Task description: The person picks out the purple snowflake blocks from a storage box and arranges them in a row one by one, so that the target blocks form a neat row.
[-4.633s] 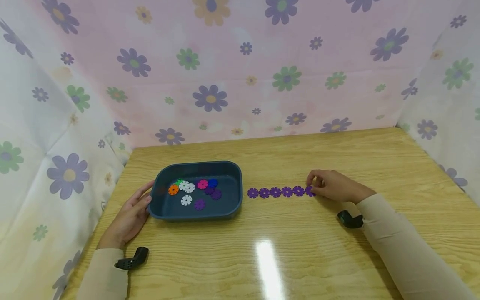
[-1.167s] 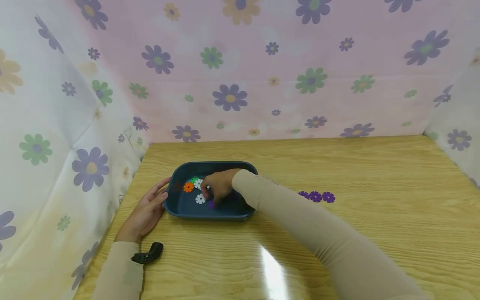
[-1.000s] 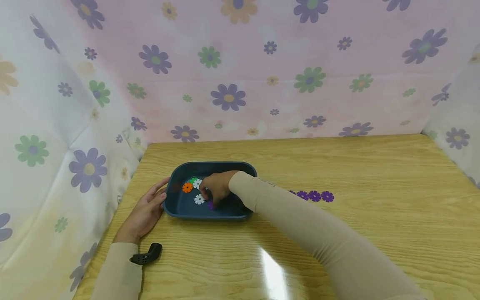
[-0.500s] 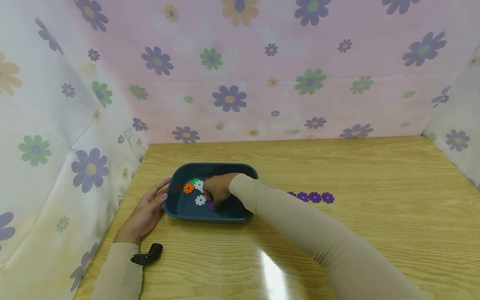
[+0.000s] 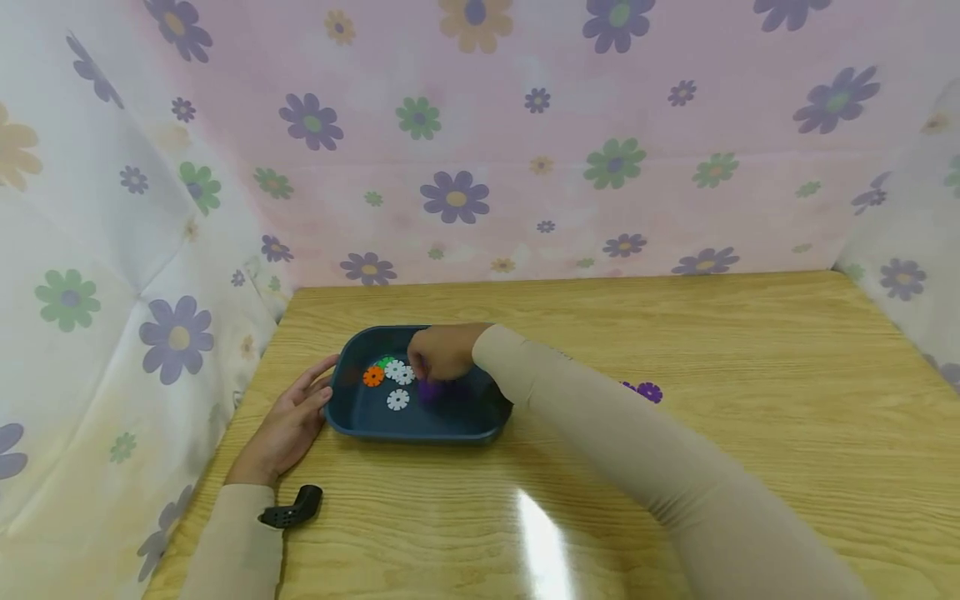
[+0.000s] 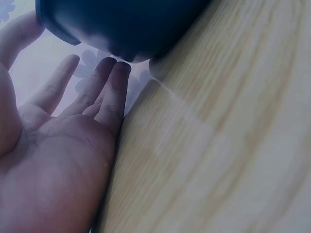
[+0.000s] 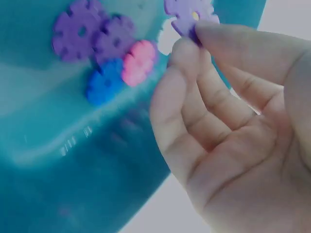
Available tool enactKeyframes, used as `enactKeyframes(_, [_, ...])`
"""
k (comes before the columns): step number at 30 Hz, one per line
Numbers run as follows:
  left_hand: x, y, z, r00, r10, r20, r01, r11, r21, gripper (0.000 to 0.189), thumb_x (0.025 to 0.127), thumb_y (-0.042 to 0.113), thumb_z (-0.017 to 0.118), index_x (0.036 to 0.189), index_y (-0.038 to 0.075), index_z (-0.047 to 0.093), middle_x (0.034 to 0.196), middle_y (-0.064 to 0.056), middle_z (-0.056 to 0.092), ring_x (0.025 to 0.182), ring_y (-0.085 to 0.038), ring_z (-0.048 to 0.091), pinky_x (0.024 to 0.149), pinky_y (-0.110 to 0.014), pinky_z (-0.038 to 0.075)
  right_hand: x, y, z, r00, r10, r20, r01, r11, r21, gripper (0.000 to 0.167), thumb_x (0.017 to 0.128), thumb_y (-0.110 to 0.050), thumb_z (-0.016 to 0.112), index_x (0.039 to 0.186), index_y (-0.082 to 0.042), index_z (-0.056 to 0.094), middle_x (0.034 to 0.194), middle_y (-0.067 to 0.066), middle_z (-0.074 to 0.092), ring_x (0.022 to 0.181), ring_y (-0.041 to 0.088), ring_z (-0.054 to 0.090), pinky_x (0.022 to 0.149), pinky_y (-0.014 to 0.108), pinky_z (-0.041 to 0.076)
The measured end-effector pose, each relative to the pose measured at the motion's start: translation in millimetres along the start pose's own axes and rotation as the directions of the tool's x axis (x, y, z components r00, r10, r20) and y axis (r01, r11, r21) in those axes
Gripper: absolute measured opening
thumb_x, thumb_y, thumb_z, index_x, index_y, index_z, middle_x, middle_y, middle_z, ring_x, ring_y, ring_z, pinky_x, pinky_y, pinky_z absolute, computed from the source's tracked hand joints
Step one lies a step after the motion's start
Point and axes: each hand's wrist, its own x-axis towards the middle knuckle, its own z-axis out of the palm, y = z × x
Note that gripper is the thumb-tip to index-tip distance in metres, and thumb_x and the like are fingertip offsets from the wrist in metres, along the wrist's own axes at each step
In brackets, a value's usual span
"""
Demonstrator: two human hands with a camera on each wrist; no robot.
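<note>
A dark blue plastic bin (image 5: 420, 435) stands on the table. My right hand (image 5: 446, 352) is over its inside, pinching a purple snowflake disc (image 7: 189, 13) between thumb and forefinger. In the right wrist view, two more purple discs (image 7: 77, 31), a blue disc (image 7: 104, 83) and a pink disc (image 7: 139, 63) lie on the bin's floor. An orange disc (image 5: 373, 376), a green disc (image 5: 385, 362) and white discs (image 5: 397, 399) lie toward its left side. My left hand (image 5: 292, 421) rests against the bin's left end, its fingers (image 6: 87, 92) extended and holding no disc.
A row of purple discs (image 5: 649, 392) lies on the wooden table (image 5: 405, 517) right of the bin, mostly hidden by my right sleeve (image 5: 637, 442). Flowered cloth (image 5: 510, 133) hangs behind the table and at its sides.
My right hand has gone from the purple row into the bin, and has now lifted a purple disc off the bin floor. My left hand has stayed at the bin's left end.
</note>
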Motion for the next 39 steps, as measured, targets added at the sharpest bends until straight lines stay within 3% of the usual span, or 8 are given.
enactKeyframes(7, [1.7,2.7,0.0,1.0,0.002,0.01,-0.002,1.0,0.006,0.057,0.107,0.006,0.042,0.16,0.011,0.021,0.141,0.006,0.052,0.124,-0.003,0.054,0.098,-0.017,0.048,-41.0,19.7,-17.0,0.975,-0.105,-0.199,0.125,0.988,0.093,0.01,0.1,-0.009,0.056,0.109,-0.013,0.061,0.093,0.0,0.06,0.08,0.014,0.054,0.076,0.027,0.049])
enactKeyframes(12, [3.7,1.9,1.1,1.0,0.003,0.021,-0.003,1.0,0.017,0.058,0.107,0.005,0.042,0.16,0.012,0.021,0.14,0.006,0.051,0.125,-0.003,0.053,0.099,-0.017,0.047,-86.7,45.0,-14.2,0.923,-0.125,-0.365,0.189,0.971,0.144,0.014,0.102,-0.01,0.055,0.113,-0.015,0.061,0.091,0.002,0.062,0.08,0.015,0.056,0.079,0.03,0.051])
enactKeyframes(19, [1.6,1.8,-0.6,0.998,0.047,0.051,-0.046,0.999,-0.029,0.055,0.108,0.004,0.038,0.16,0.012,0.023,0.143,0.005,0.051,0.127,-0.004,0.053,0.099,-0.017,0.047,-144.4,69.3,5.2,0.826,-0.024,-0.563,0.167,0.965,0.205,0.019,0.101,-0.008,0.058,0.118,-0.015,0.063,0.097,0.001,0.066,0.086,0.015,0.059,0.082,0.035,0.053])
enactKeyframes(23, [-3.4,1.4,-1.4,0.995,0.068,0.074,-0.064,0.997,-0.05,0.051,0.11,0.007,0.032,0.16,0.011,0.022,0.145,0.005,0.05,0.128,-0.004,0.053,0.1,-0.017,0.046,-170.8,81.5,25.8,0.779,0.037,-0.626,0.126,0.968,0.215,0.022,0.101,-0.008,0.059,0.12,-0.016,0.065,0.101,-0.002,0.066,0.09,0.013,0.06,0.083,0.037,0.054])
enactKeyframes(27, [-6.1,-0.2,-0.5,0.997,0.04,0.062,-0.039,0.999,-0.022,0.052,0.11,0.009,0.033,0.16,0.012,0.021,0.146,0.008,0.049,0.129,-0.001,0.051,0.101,-0.016,0.045,-199.2,97.6,44.2,0.729,0.093,-0.678,0.069,0.976,0.208,0.023,0.1,-0.008,0.06,0.12,-0.017,0.066,0.103,-0.004,0.067,0.092,0.01,0.061,0.083,0.036,0.055])
enactKeyframes(34, [-3.4,0.2,2.0,0.999,0.015,0.04,-0.016,1.0,0.017,0.053,0.11,0.009,0.035,0.161,0.013,0.021,0.144,0.011,0.049,0.128,0.001,0.051,0.1,-0.015,0.045,-240.7,130.8,64.6,0.648,0.161,-0.744,0.006,0.976,0.217,0.023,0.1,-0.005,0.06,0.12,-0.013,0.066,0.107,-0.001,0.069,0.089,0.005,0.06,0.078,0.023,0.054])
enactKeyframes(36, [-2.4,0.8,2.4,0.999,0.02,0.04,-0.021,1.0,0.024,0.053,0.11,0.01,0.035,0.16,0.013,0.021,0.143,0.01,0.049,0.127,0.001,0.051,0.1,-0.014,0.045,-247.8,139.0,67.5,0.631,0.188,-0.752,-0.004,0.971,0.239,0.022,0.1,-0.006,0.059,0.12,-0.012,0.066,0.109,0.002,0.069,0.087,0.003,0.06,0.076,0.022,0.053])
enactKeyframes(39, [-1.8,1.5,3.7,0.999,0.018,0.044,-0.019,0.999,0.028,0.053,0.11,0.009,0.035,0.16,0.013,0.021,0.143,0.01,0.048,0.127,0.0,0.051,0.099,-0.014,0.045,-256.0,150.1,71.0,0.625,0.242,-0.742,-0.024,0.956,0.291,0.022,0.101,-0.009,0.058,0.121,-0.012,0.065,0.111,0.006,0.069,0.085,0.003,0.061,0.073,0.022,0.053])
